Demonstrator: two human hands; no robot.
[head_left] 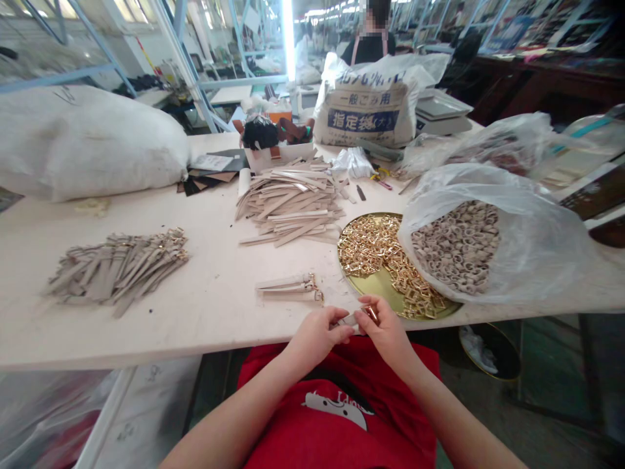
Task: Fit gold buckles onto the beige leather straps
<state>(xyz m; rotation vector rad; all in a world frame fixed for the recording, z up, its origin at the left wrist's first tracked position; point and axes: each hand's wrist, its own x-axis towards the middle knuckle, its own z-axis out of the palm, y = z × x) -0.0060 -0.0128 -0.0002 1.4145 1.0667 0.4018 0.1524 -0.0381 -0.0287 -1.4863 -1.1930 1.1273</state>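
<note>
At the table's front edge, my left hand [318, 333] is closed on a light grey-beige strap [348, 320]. The fingers of my right hand [383, 326] pinch a small gold buckle [373, 314] at the strap's other end; how the two join is hidden by my fingers. Just beyond lie a few straps with gold buckles [288, 286]. Close to my right hand is a round gold tray [374, 284] heaped with loose gold buckles [366, 244]. Further back sits a pile of plain straps [293, 198].
Buckled straps [122, 264] are heaped at the left. An open clear bag [532, 241] of small beige loops [459, 244] overlaps the tray. Behind stand a large white sack [88, 143], a printed bag [366, 101] and a box of dark pieces [273, 153]. A person [372, 39] is far back.
</note>
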